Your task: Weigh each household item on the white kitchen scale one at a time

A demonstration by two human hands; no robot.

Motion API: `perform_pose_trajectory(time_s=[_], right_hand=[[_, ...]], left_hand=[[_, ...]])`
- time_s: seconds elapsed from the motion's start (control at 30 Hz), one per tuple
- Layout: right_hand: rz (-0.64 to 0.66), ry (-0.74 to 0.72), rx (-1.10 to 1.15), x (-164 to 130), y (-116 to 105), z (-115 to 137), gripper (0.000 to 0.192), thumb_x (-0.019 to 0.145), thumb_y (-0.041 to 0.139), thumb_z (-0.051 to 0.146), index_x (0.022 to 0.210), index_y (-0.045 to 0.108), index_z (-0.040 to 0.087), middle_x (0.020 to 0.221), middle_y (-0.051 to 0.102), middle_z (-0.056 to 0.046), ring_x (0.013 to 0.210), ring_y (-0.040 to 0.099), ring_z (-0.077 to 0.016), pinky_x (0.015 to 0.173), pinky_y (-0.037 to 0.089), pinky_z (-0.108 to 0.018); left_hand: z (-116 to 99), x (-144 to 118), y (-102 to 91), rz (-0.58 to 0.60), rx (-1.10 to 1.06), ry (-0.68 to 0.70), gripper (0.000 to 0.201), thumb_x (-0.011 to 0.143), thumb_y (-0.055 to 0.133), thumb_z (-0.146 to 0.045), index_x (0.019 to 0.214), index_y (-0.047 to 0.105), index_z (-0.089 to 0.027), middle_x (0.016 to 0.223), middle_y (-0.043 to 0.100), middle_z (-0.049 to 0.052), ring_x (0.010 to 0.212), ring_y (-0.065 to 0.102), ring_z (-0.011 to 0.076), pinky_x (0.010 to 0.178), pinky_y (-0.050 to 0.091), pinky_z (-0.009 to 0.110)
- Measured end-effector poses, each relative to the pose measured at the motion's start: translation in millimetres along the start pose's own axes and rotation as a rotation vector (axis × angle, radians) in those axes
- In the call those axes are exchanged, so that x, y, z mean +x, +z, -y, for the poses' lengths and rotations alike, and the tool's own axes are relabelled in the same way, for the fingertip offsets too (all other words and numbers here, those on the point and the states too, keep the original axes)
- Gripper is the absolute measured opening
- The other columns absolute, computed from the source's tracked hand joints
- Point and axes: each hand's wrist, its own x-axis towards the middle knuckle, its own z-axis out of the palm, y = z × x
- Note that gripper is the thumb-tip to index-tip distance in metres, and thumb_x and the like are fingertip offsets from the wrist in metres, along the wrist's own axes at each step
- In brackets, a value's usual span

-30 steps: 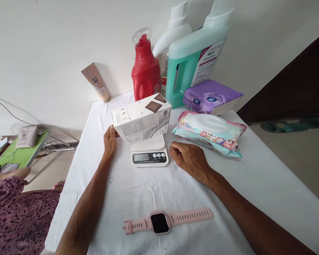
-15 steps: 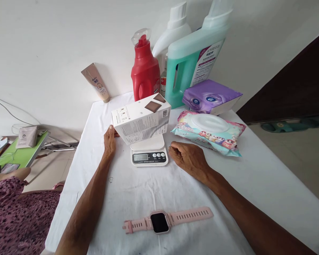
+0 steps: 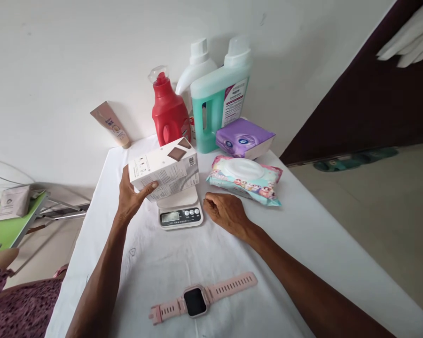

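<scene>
A white printed box [image 3: 169,166] lies across the platform of a small white kitchen scale [image 3: 181,217]. My left hand [image 3: 130,195] grips the box's left end, the thumb on its near face and the other fingers behind, partly hidden. My right hand [image 3: 225,211] rests on the cloth just right of the scale, fingers curled in; whether anything is inside them is hidden. A pink smartwatch [image 3: 194,301] with its strap laid out is on the cloth nearer to me. Behind my right hand lies a pack of wet wipes [image 3: 245,178].
Along the wall stand a red bottle [image 3: 169,110], a white bottle [image 3: 195,65], a green jug [image 3: 206,94] and a beige tube [image 3: 113,124]. A purple tissue pack [image 3: 245,136] sits behind the wipes. At left, another person's patterned clothing [image 3: 24,310] shows beside a green table [image 3: 17,223].
My left hand has gone from touching the box's left end to gripping it, thumb now over the near face. The camera view has shifted right; my right hand stays beside the scale.
</scene>
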Motion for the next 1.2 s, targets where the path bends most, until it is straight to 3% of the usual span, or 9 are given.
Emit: perform_pose_trajectory(time_s=[0.1,0.23,0.4,0.5,0.6,0.73,0.83,1.07,1.2], right_hand=[[0.028,0.031,-0.005,0,-3,3,0.024,0.087,0.051,0.019,0.065,0.043,0.023,0.058,0.047,0.003,0.056,0.036,-0.0134,0.059,0.021,-0.029],[0.069,0.067,-0.024,1,-6,8,0.023,0.088,0.053,0.017,0.066,0.046,0.022,0.061,0.051,0.002,0.059,0.037,-0.0140,0.060,0.021,-0.029],[0.113,0.099,-0.049,3,-10,12,0.022,0.090,0.056,0.016,0.068,0.057,0.020,0.063,0.055,0.001,0.059,0.039,-0.0143,0.059,0.020,-0.029],[0.119,0.103,-0.053,4,-13,13,0.022,0.092,0.057,0.015,0.071,0.063,0.019,0.066,0.061,-0.001,0.061,0.045,-0.0145,0.060,0.021,-0.029],[0.137,0.110,-0.071,5,-14,14,0.021,0.094,0.058,0.015,0.076,0.067,0.018,0.070,0.067,-0.003,0.064,0.050,-0.0153,0.061,0.022,-0.029],[0.166,0.125,-0.086,5,-16,14,0.021,0.097,0.057,0.017,0.081,0.071,0.018,0.075,0.072,-0.004,0.068,0.054,-0.0162,0.061,0.021,-0.030],[0.184,0.138,-0.098,5,-17,15,0.022,0.098,0.056,0.018,0.084,0.072,0.018,0.078,0.074,-0.005,0.069,0.056,-0.0168,0.061,0.020,-0.031],[0.188,0.136,-0.118,7,-18,16,0.026,0.101,0.054,0.020,0.085,0.074,0.018,0.080,0.076,-0.006,0.069,0.059,-0.0174,0.061,0.020,-0.031],[0.182,0.135,-0.122,6,-17,15,0.026,0.101,0.054,0.020,0.086,0.075,0.017,0.080,0.077,-0.006,0.068,0.059,-0.0174,0.061,0.020,-0.032]], left_hand=[[-7,5,-2.3,0.059,0.021,-0.109,0.083,0.065,0.097,-0.052,0.133,0.064,-0.018,0.130,0.074,0.016,0.121,0.071,0.0375,0.102,0.059,0.051],[-15,7,-1.0,0.022,-0.090,-0.170,0.076,0.063,0.098,-0.045,0.127,0.067,-0.018,0.128,0.076,0.014,0.118,0.073,0.0367,0.097,0.061,0.048],[-36,14,10.4,0.049,-0.273,-0.102,0.075,0.069,0.095,-0.043,0.133,0.065,-0.018,0.133,0.074,0.014,0.123,0.071,0.0351,0.101,0.059,0.046],[-57,25,28.2,0.117,-0.336,0.026,0.073,0.071,0.095,-0.042,0.134,0.066,-0.020,0.138,0.072,0.014,0.129,0.069,0.0350,0.106,0.057,0.046],[-79,38,59.9,0.150,-0.389,0.112,0.071,0.074,0.094,-0.047,0.134,0.066,-0.021,0.137,0.072,0.013,0.127,0.069,0.0349,0.105,0.058,0.048],[-99,54,110.5,0.105,-0.470,0.143,0.072,0.077,0.091,-0.053,0.137,0.063,-0.023,0.127,0.073,0.011,0.120,0.072,0.0317,0.104,0.058,0.047],[-105,56,135.6,0.130,-0.500,0.133,0.075,0.076,0.093,-0.053,0.137,0.062,-0.024,0.126,0.072,0.011,0.119,0.071,0.0305,0.102,0.059,0.047],[-104,52,147.2,0.359,-0.473,0.184,0.070,0.072,0.096,-0.051,0.127,0.064,-0.023,0.127,0.072,0.011,0.124,0.069,0.0329,0.104,0.059,0.049],[-95,62,151.2,0.387,-0.446,0.220,0.068,0.073,0.096,-0.051,0.125,0.063,-0.022,0.125,0.072,0.010,0.126,0.068,0.0343,0.107,0.057,0.051]])
